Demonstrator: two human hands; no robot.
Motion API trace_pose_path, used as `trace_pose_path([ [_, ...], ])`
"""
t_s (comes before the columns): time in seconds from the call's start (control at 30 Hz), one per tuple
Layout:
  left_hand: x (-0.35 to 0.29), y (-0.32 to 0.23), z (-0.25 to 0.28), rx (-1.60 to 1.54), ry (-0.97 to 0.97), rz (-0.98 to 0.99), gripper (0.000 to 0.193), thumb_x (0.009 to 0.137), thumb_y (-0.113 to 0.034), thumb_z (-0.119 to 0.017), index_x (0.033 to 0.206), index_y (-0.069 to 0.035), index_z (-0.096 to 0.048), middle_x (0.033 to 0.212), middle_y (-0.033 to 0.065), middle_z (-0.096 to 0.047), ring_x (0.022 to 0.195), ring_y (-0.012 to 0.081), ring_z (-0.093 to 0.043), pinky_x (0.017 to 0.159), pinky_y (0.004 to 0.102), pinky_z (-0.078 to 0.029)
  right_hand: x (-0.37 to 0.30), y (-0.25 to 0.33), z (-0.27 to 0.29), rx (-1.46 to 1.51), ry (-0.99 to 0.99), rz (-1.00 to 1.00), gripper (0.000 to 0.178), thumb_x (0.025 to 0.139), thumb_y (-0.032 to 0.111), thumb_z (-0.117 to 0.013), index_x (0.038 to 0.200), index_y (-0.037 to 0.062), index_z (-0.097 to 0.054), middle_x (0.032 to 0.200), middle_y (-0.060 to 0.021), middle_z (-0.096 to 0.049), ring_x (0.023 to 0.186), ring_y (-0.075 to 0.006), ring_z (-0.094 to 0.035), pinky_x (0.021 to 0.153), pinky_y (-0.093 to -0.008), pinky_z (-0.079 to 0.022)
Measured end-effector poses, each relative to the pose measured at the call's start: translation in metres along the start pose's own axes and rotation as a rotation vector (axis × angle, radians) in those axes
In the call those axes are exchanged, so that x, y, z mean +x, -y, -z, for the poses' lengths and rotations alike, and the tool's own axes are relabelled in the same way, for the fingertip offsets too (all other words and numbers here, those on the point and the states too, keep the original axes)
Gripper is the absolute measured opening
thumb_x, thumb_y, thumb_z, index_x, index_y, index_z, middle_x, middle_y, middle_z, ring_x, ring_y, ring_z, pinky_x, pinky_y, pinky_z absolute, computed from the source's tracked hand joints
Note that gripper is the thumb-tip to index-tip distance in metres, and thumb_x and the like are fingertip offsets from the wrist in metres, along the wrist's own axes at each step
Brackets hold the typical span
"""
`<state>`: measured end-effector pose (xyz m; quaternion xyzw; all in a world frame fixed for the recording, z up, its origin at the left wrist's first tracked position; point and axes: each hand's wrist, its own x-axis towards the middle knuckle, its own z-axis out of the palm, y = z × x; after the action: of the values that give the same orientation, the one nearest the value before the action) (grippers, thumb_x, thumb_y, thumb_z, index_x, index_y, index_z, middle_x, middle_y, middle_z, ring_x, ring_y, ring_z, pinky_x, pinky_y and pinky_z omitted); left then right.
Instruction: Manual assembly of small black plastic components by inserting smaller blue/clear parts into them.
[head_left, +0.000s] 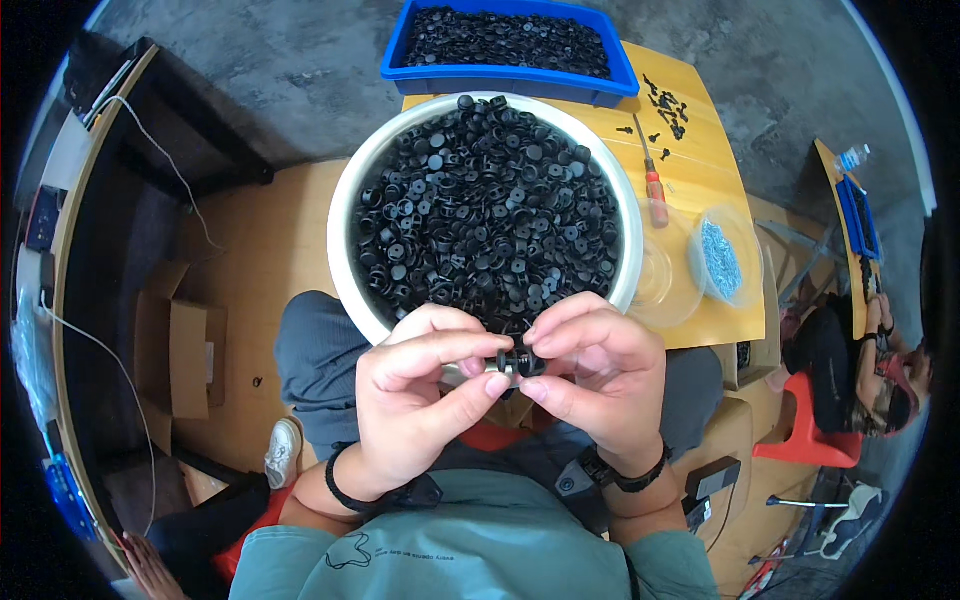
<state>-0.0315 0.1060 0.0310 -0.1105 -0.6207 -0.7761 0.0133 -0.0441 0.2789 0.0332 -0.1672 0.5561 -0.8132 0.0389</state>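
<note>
Just over the near rim of a large pale bowl (337, 230), my two hands meet with their fingertips close together. My left hand (425, 375) pinches one side of a small black round plastic part (520, 361), thumb below and forefinger above. The other side of it is pinched by my right hand (600, 370). Fingertips cover much of the part, so whether it is one piece or two cannot be made out. Heaped in the bowl are many similar black round parts (490, 215), some with a hole in the middle.
A blue tray (510, 78) of small black pieces stands behind the bowl. On the yellow board (715, 175) lie a red-handled screwdriver (656, 195), loose black pieces (668, 105) and a clear tub of small silvery pieces (720, 258). Another person (870, 370) sits at far right; a cardboard box (180, 350) is left.
</note>
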Motion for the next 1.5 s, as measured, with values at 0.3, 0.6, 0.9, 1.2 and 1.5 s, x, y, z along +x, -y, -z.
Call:
trace_pose_path([
  [0.3,-0.002,-0.006,-0.001,0.248,0.011,-0.146,0.028,0.072,0.003,-0.071,0.099,0.002,-0.068,0.093,0.0107,-0.061,0.079,0.0147,-0.058,0.068,0.0234,-0.047,-0.004,0.005,0.000,-0.109,-0.015,0.017,0.027,0.071,-0.010,-0.069,0.096,-0.0022,-0.063,0.104,-0.0127,-0.057,0.090,-0.0168,-0.062,0.075,-0.0261,-0.056],
  [0.6,-0.002,-0.012,0.001,0.353,0.053,-0.260,0.029,0.072,0.003,-0.071,0.101,0.003,-0.068,0.091,0.0117,-0.060,0.071,0.0131,-0.058,0.058,0.0201,-0.047,-0.003,0.009,0.000,-0.227,0.020,0.067,0.025,0.070,-0.007,-0.072,0.093,0.0000,-0.065,0.100,-0.0130,-0.061,0.088,-0.0166,-0.062,0.071,-0.0253,-0.055],
  [0.9,0.000,-0.012,0.002,0.408,0.044,-0.273,0.028,0.071,0.001,-0.072,0.099,0.003,-0.068,0.088,0.0113,-0.060,0.069,0.0123,-0.058,0.054,0.0199,-0.045,-0.003,0.006,-0.001,-0.208,-0.008,0.038,0.025,0.070,-0.006,-0.073,0.094,-0.0015,-0.065,0.097,-0.0137,-0.062,0.085,-0.0173,-0.063,0.072,-0.0255,-0.055],
  [1.2,0.000,-0.022,0.005,0.503,0.058,-0.203,0.025,0.069,-0.003,-0.074,0.094,0.001,-0.069,0.086,0.0104,-0.061,0.075,0.0173,-0.058,0.067,0.0260,-0.047,-0.001,0.004,0.001,-0.186,0.011,0.002,0.028,0.070,-0.003,-0.074,0.097,-0.0021,-0.067,0.094,-0.0138,-0.064,0.083,-0.0175,-0.064,0.069,-0.0255,-0.052],
  [1.5,0.010,-0.031,0.006,0.781,0.156,-0.399,0.025,0.063,-0.002,-0.073,0.087,0.002,-0.069,0.078,0.0095,-0.059,0.068,0.0212,-0.058,0.060,0.0300,-0.047,0.001,0.009,0.002,-0.425,0.032,0.105,0.024,0.068,0.000,-0.075,0.091,0.0018,-0.070,0.087,-0.0117,-0.066,0.078,-0.0205,-0.065,0.068,-0.0269,-0.052],
])
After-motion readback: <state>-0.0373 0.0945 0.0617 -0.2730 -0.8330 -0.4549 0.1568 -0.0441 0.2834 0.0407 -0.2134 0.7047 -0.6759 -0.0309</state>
